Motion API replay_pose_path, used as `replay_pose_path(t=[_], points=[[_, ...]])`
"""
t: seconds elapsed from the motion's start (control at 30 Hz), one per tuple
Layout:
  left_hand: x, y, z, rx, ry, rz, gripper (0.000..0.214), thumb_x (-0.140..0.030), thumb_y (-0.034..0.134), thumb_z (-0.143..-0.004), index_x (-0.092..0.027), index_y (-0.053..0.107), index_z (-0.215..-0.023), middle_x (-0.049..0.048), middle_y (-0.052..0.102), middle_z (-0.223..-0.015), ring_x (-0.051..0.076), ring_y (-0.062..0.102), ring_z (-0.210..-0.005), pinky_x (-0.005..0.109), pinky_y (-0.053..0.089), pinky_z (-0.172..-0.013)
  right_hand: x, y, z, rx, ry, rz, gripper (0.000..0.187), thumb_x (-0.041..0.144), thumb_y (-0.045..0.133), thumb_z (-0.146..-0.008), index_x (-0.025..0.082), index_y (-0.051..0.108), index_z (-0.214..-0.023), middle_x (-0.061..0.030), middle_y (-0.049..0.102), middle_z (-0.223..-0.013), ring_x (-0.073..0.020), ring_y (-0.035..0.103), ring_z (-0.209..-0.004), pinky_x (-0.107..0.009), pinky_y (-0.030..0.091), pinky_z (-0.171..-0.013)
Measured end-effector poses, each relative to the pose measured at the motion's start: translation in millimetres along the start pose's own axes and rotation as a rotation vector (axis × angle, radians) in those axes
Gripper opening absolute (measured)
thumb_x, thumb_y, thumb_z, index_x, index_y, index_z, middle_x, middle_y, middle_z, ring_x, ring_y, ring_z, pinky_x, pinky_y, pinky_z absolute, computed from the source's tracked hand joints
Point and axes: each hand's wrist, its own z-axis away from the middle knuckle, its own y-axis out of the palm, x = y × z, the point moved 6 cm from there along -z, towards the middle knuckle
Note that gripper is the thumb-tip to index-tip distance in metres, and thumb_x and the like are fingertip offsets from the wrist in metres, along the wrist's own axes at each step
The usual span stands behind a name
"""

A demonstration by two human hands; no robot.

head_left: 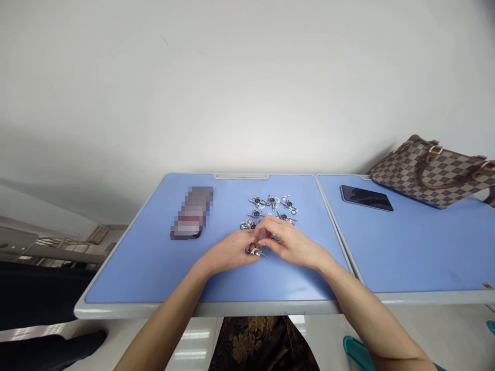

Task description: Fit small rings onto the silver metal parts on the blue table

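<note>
Low over the front middle of the blue table, my left hand (234,249) is closed on a small silver metal piece (256,252), its thin end poking out past the thumb. Close against it, my right hand (292,241) pinches a small clear piece (263,234) between thumb and fingers. The two hands' fingertips meet, so part of what they hold is hidden. Just beyond them lie several small silver pieces with black round centres and rings (272,200); some are partly covered by my right hand.
A blurred-out phone-shaped object (192,214) lies on the left of the blue table (135,273). Across the seam, a second blue table (417,252) bears a black phone (366,198) and a checkered handbag (429,172). The wall (247,93) stands behind both.
</note>
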Motion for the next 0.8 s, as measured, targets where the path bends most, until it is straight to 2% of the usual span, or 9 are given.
replay_pose_path(t=[0.2,0.4,0.53,0.7,0.8], points=[[1.3,0.8,0.0,0.013,-0.012,0.006,0.009,-0.016,0.057,-0.075,-0.018,0.049,-0.074,-0.0023,0.051,-0.074,0.013,0.047,-0.069,0.026,0.036,-0.063,1.3,1.8,1.1,0.010,-0.046,-0.024,0.044,0.003,0.044,-0.092,0.022,0.045,-0.131,-0.0067,0.062,-0.111,-0.0177,0.057,-0.105,-0.038,0.046,-0.094],[-0.7,-0.3,-0.2,-0.008,0.004,0.015,0.011,-0.016,0.056,-0.076,-0.018,0.046,-0.071,-0.0017,0.053,-0.077,0.014,0.050,-0.072,0.026,0.037,-0.065,0.7,8.4,-0.1,0.021,-0.023,0.053,0.036,0.016,0.049,-0.094,0.021,0.047,-0.130,-0.0079,0.063,-0.116,-0.0202,0.059,-0.104,-0.038,0.048,-0.091],[-0.1,1.2,-0.8,-0.002,0.005,0.006,0.010,-0.016,0.057,-0.074,-0.018,0.048,-0.073,-0.0018,0.053,-0.077,0.014,0.049,-0.072,0.027,0.038,-0.066,-1.1,8.6,-0.8,0.010,-0.002,0.036,0.036,0.010,0.040,-0.096,0.020,0.044,-0.131,-0.0081,0.064,-0.113,-0.0179,0.061,-0.099,-0.035,0.049,-0.088],[1.4,1.7,-0.5,-0.009,0.013,0.023,0.012,-0.017,0.057,-0.076,-0.018,0.045,-0.072,-0.0027,0.051,-0.075,0.013,0.047,-0.070,0.026,0.037,-0.066,2.7,8.6,-0.6,0.039,-0.006,-0.034,0.038,0.008,0.038,-0.095,0.019,0.041,-0.131,-0.0075,0.064,-0.106,-0.0168,0.061,-0.092,-0.033,0.048,-0.083],[2.3,1.0,0.5,-0.011,0.006,0.023,0.010,-0.018,0.057,-0.076,-0.018,0.047,-0.075,-0.0025,0.052,-0.077,0.013,0.048,-0.071,0.026,0.037,-0.066,3.1,3.4,-0.1,0.001,-0.006,-0.057,0.032,0.010,0.037,-0.095,0.018,0.043,-0.125,-0.0054,0.063,-0.097,-0.0158,0.059,-0.086,-0.031,0.047,-0.080]])
